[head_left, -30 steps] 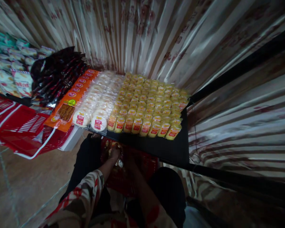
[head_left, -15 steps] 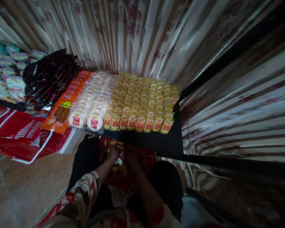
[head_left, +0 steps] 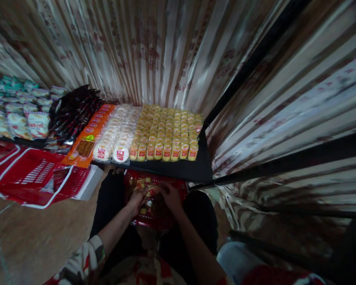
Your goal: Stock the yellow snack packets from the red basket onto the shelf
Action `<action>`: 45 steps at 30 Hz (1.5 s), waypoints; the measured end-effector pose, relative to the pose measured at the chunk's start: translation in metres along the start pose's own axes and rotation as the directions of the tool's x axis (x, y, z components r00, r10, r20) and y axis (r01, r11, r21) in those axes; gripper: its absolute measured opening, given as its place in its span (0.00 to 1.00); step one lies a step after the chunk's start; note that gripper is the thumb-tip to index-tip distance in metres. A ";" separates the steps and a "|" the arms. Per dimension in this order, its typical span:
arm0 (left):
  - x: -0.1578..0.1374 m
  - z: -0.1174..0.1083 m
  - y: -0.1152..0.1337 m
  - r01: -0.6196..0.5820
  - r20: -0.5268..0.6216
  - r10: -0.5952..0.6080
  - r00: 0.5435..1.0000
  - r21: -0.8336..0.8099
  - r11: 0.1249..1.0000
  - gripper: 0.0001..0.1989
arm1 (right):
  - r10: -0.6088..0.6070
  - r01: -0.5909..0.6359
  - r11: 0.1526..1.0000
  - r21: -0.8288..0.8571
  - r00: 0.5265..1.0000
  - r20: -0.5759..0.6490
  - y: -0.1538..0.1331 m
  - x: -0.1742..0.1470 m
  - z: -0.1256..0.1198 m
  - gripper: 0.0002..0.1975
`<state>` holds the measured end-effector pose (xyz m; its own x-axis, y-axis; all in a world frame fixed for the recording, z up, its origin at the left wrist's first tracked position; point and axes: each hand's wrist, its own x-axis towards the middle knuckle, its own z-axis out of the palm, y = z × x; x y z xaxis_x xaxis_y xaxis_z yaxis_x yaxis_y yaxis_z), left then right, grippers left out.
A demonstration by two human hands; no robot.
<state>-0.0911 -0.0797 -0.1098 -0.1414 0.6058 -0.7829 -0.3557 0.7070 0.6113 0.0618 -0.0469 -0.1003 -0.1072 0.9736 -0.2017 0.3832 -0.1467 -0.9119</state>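
Observation:
My left hand (head_left: 137,198) is closed on a small yellow wrapped snack (head_left: 152,191). My right hand (head_left: 169,195) has its fingers bent against the same snack from the other side. Both hands are over a red basket (head_left: 180,188) between my knees. Inside it lie several more yellow wrapped snacks (head_left: 142,183), dim and partly covered by my hands. On the black shelf (head_left: 178,169) just beyond, rows of yellow wrapped snacks (head_left: 167,138) stand packed together with labels facing me.
Left of these rows are round white wrapped crackers (head_left: 120,152), an orange snack packet (head_left: 83,147), dark packets (head_left: 74,111) and white-and-green bags (head_left: 37,124). Red shopping baskets (head_left: 44,174) with white handles sit below left. A patterned curtain (head_left: 154,51) hangs behind, and a black post (head_left: 240,75) slants at right.
My hands have come up from deeper in the basket and a yellow wrapped snack now shows between them. The view has shifted, so the shelf sits smaller and further left.

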 end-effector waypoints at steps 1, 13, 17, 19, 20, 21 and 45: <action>-0.007 -0.001 0.001 -0.004 0.028 0.006 1.000 -0.060 0.998 0.10 | -0.020 0.020 0.998 0.054 1.000 0.000 -0.001 -0.003 -0.001 0.12; -0.065 0.018 0.016 -0.075 0.393 0.107 0.913 -0.094 0.993 0.22 | -0.056 0.071 0.969 0.237 0.996 -0.073 -0.042 -0.027 -0.034 0.17; -0.078 0.036 0.036 -0.193 0.378 0.225 0.898 -0.120 0.974 0.22 | -0.014 0.050 0.940 0.338 0.994 -0.108 -0.056 -0.030 -0.044 0.22; -0.082 0.046 0.044 -0.232 0.375 0.257 0.891 -0.112 0.966 0.21 | -0.022 0.081 0.920 0.383 0.988 -0.155 -0.060 -0.029 -0.047 0.25; -0.084 0.051 0.048 -0.240 0.382 0.261 0.887 -0.101 0.965 0.20 | -0.028 0.098 0.912 0.399 0.984 -0.178 -0.061 -0.028 -0.049 0.25; -0.084 0.056 0.051 -0.248 0.391 0.261 0.882 -0.086 0.965 0.19 | -0.035 0.114 0.905 0.409 0.980 -0.196 -0.062 -0.027 -0.050 0.25; -0.068 0.164 0.184 -0.877 0.617 0.628 0.475 0.387 0.284 0.12 | -0.260 0.359 0.926 0.114 0.828 -0.497 -0.096 0.032 -0.116 0.29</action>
<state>0.0042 0.0692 0.0747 0.2793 0.9566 0.0831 0.3808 -0.1898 0.9049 0.1283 0.0191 0.0218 0.2674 0.9313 0.2475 0.2118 0.1937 -0.9579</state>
